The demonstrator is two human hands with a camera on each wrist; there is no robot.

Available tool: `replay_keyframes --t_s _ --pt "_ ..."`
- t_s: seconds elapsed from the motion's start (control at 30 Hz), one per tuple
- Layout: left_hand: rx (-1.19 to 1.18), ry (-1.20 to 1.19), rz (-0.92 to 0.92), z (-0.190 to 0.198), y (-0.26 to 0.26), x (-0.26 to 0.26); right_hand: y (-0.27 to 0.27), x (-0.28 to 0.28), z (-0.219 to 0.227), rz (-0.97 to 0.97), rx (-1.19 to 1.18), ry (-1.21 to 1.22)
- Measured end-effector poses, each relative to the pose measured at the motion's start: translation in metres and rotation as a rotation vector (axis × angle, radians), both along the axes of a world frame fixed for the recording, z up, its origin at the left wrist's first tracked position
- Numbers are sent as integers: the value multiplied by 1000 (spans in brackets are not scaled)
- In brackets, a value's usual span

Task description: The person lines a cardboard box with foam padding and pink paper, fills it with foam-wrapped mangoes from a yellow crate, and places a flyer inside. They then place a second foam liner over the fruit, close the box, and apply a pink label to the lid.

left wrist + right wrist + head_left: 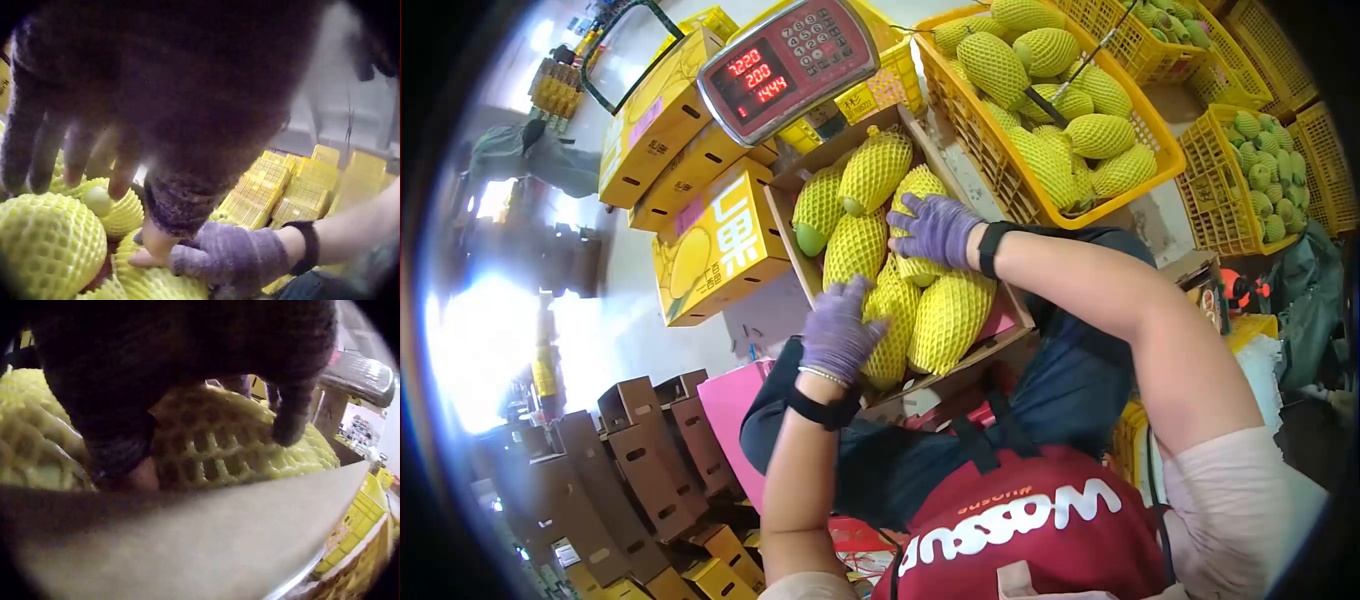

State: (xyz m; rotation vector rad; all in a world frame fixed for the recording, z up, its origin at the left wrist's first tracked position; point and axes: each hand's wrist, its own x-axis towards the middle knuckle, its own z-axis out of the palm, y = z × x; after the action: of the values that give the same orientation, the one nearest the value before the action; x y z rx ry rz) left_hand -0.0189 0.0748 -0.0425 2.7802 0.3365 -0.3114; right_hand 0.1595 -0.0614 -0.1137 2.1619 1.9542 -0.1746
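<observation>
A cardboard box (784, 225) holds several mangoes in yellow foam nets; a green tip shows on one mango (810, 238). My right hand (940, 232), in a purple fingerless glove, grips a netted mango (219, 447) along the box's right side, thumb and fingers on either side of it. My left hand (840, 330), gloved the same way, lies over the mangoes at the near left, its fingers extended in the left wrist view. Beside it is a large netted mango (950, 318) in the near right corner.
A scale (790, 65) with lit red digits stands behind the box. To the right is a yellow crate (1000, 170) of netted mangoes with a dark rod across it. Printed yellow cartons (720, 240) stand left; brown cartons (660, 460) lie nearer. More crates stand far right.
</observation>
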Motion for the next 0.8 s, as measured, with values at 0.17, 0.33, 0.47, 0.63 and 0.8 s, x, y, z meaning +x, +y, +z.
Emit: replay_keyframes --t_s 0.17,0.33,0.47,0.63,0.8 --pt "104 80 51 -16 -46 -28 0 -24 10 -152 -45 -109" --pt "-324 -322 142 21 -12 -74 -59 -42 69 -233 205 130" --pt "-440 -495 650 20 80 -172 -105 -46 94 -709 281 291" --pt "-587 -512 950 -24 151 -301 -98 4 27 -778 146 606" --pt "-567 -429 1072 -21 107 -317 -99 -3 -7 -888 294 801"
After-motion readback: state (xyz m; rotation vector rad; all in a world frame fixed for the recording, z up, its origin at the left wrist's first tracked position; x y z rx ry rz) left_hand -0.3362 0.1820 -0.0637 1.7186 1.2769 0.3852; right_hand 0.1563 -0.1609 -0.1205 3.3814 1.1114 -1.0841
